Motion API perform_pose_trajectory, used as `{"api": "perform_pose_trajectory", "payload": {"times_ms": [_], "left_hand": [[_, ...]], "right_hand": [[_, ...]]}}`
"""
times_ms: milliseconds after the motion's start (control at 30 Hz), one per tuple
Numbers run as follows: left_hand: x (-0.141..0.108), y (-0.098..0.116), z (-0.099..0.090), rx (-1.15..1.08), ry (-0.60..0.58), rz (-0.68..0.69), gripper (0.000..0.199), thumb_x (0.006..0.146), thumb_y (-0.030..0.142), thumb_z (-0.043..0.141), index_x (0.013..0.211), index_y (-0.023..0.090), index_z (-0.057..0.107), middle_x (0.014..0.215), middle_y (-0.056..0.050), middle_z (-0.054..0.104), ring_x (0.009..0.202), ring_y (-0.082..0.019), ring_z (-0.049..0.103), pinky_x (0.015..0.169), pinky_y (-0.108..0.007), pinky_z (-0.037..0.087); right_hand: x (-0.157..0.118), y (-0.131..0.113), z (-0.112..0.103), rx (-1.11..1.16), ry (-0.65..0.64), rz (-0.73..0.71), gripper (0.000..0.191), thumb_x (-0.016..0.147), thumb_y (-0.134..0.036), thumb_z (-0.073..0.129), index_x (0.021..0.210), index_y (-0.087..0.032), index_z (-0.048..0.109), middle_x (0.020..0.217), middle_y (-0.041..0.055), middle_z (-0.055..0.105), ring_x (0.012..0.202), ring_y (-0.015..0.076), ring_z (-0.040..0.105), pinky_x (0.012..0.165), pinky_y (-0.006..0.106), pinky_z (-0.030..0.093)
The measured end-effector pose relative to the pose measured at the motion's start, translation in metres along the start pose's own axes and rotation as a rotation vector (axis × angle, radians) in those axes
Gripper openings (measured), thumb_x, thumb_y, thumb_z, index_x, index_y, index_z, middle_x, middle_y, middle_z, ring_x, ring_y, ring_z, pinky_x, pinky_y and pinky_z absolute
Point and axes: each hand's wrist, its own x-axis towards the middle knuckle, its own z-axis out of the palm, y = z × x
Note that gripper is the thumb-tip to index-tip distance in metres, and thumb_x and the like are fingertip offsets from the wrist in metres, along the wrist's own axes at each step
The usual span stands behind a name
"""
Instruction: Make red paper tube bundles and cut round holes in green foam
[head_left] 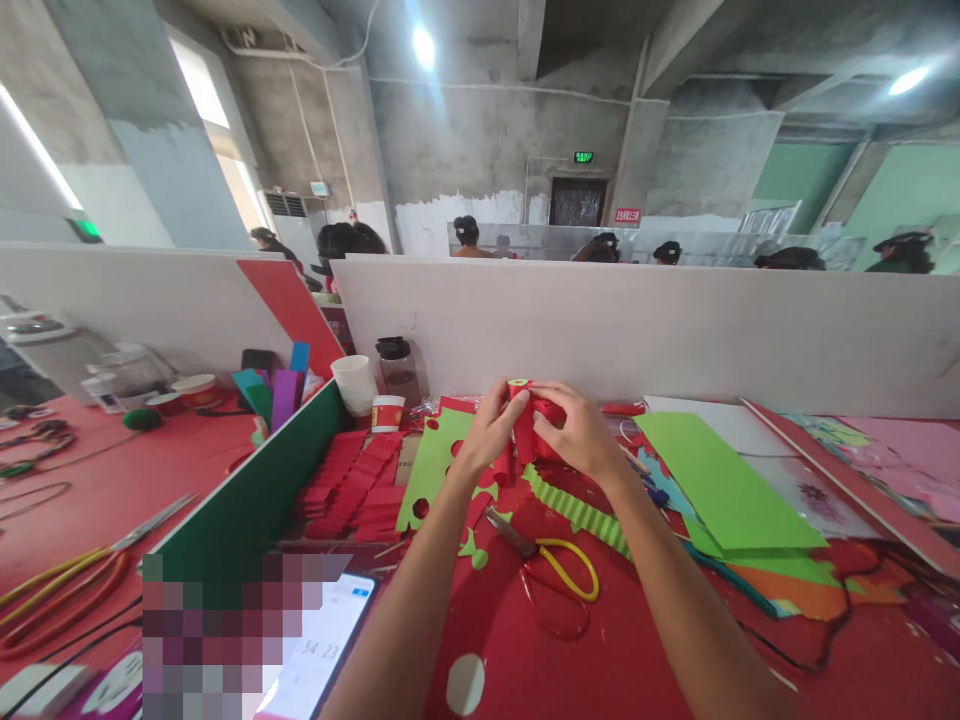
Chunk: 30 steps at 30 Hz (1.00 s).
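Note:
My left hand (486,432) and my right hand (583,432) are raised at the middle of the table, closed around a red paper craft piece (523,432). It looks rolled or folded, with a bit of light green at its top. Both thumbs press on its near side, and my fingers hide part of it. Below my hands lie scissors (571,570) with one yellow and one red handle loop. A pleated green paper strip (577,508) runs beneath my right hand. Left of my left hand is a green sheet (427,465) with round holes cut in it.
Folded red paper strips (352,480) lie beside a green divider (255,500). Paper cups (388,413) and a dark-lidded bottle (397,370) stand behind. Green sheets (727,480) are at right, a phone (322,645) at front left. A white partition (637,330) closes the back.

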Motion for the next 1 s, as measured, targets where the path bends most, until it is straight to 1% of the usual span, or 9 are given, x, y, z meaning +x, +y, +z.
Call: {"api": "perform_pose_trajectory", "payload": {"times_ms": [300, 433, 500, 600, 700, 767, 833, 900, 1000], "left_hand": [[-0.001, -0.002, 0.000, 0.002, -0.008, -0.007, 0.025, 0.094, 0.041, 0.051, 0.090, 0.018, 0.053, 0.087, -0.002, 0.054, 0.083, -0.015, 0.052, 0.079, -0.027, 0.045], [0.000, -0.002, -0.006, 0.005, -0.004, -0.036, 0.027, 0.095, 0.045, 0.049, 0.096, 0.018, 0.054, 0.095, -0.003, 0.058, 0.089, -0.016, 0.055, 0.085, -0.029, 0.047], [0.001, -0.002, -0.012, 0.016, 0.023, -0.091, 0.030, 0.095, 0.047, 0.047, 0.106, 0.020, 0.054, 0.105, -0.005, 0.059, 0.097, -0.017, 0.057, 0.090, -0.031, 0.047], [0.001, -0.001, -0.022, 0.061, 0.065, -0.245, 0.039, 0.092, 0.050, 0.051, 0.119, 0.021, 0.051, 0.121, -0.009, 0.058, 0.109, -0.020, 0.057, 0.094, -0.033, 0.048], [-0.003, -0.003, -0.025, -0.031, -0.045, -0.389, 0.052, 0.090, 0.056, 0.052, 0.131, 0.024, 0.048, 0.133, -0.011, 0.053, 0.109, -0.022, 0.060, 0.091, -0.034, 0.051], [-0.005, -0.006, -0.023, -0.129, -0.085, -0.420, 0.058, 0.089, 0.059, 0.052, 0.137, 0.027, 0.044, 0.135, -0.010, 0.054, 0.104, -0.022, 0.063, 0.087, -0.034, 0.053], [-0.006, -0.010, -0.022, -0.175, -0.056, -0.405, 0.061, 0.088, 0.059, 0.054, 0.138, 0.028, 0.043, 0.131, -0.010, 0.058, 0.101, -0.022, 0.065, 0.084, -0.033, 0.054], [-0.006, -0.014, -0.025, -0.150, -0.030, -0.390, 0.060, 0.087, 0.058, 0.057, 0.136, 0.026, 0.046, 0.126, -0.010, 0.061, 0.102, -0.023, 0.065, 0.081, -0.032, 0.054], [-0.007, -0.015, -0.033, -0.038, -0.077, -0.417, 0.056, 0.084, 0.055, 0.062, 0.130, 0.024, 0.054, 0.127, -0.010, 0.062, 0.106, -0.024, 0.063, 0.084, -0.031, 0.052]], "right_hand": [[0.000, -0.002, 0.000, -0.005, 0.008, -0.002, 0.036, 0.082, -0.017, 0.057, 0.116, -0.018, 0.069, 0.120, 0.0090, 0.069, 0.113, 0.0229, 0.063, 0.104, 0.038, 0.046], [0.000, 0.006, -0.004, 0.046, 0.029, 0.060, 0.034, 0.082, -0.020, 0.057, 0.114, -0.017, 0.070, 0.119, 0.0093, 0.070, 0.112, 0.0241, 0.063, 0.102, 0.038, 0.047], [0.001, 0.014, -0.008, 0.117, 0.057, 0.150, 0.033, 0.084, -0.025, 0.057, 0.113, -0.017, 0.071, 0.116, 0.0087, 0.071, 0.109, 0.0253, 0.065, 0.099, 0.039, 0.048], [0.003, 0.028, -0.009, 0.272, 0.147, 0.294, 0.036, 0.085, -0.035, 0.057, 0.113, -0.016, 0.070, 0.110, 0.0083, 0.074, 0.101, 0.0268, 0.067, 0.091, 0.040, 0.052], [0.003, 0.035, -0.002, 0.471, 0.203, 0.368, 0.041, 0.085, -0.040, 0.059, 0.118, -0.017, 0.068, 0.107, 0.0082, 0.074, 0.095, 0.0263, 0.068, 0.083, 0.038, 0.055], [0.003, 0.036, 0.004, 0.608, 0.114, 0.385, 0.045, 0.086, -0.042, 0.060, 0.124, -0.019, 0.064, 0.112, 0.0076, 0.072, 0.097, 0.0254, 0.068, 0.085, 0.037, 0.055], [0.001, 0.037, 0.008, 0.716, -0.049, 0.398, 0.049, 0.087, -0.047, 0.061, 0.129, -0.022, 0.060, 0.120, 0.0069, 0.069, 0.103, 0.0253, 0.066, 0.088, 0.037, 0.055], [-0.003, 0.040, 0.007, 0.766, -0.198, 0.442, 0.056, 0.088, -0.055, 0.058, 0.135, -0.026, 0.055, 0.129, 0.0068, 0.064, 0.112, 0.0264, 0.063, 0.090, 0.038, 0.054], [-0.008, 0.047, 0.000, 0.725, -0.315, 0.566, 0.066, 0.088, -0.065, 0.053, 0.143, -0.030, 0.045, 0.138, 0.0080, 0.056, 0.121, 0.0275, 0.057, 0.092, 0.041, 0.054]]}}
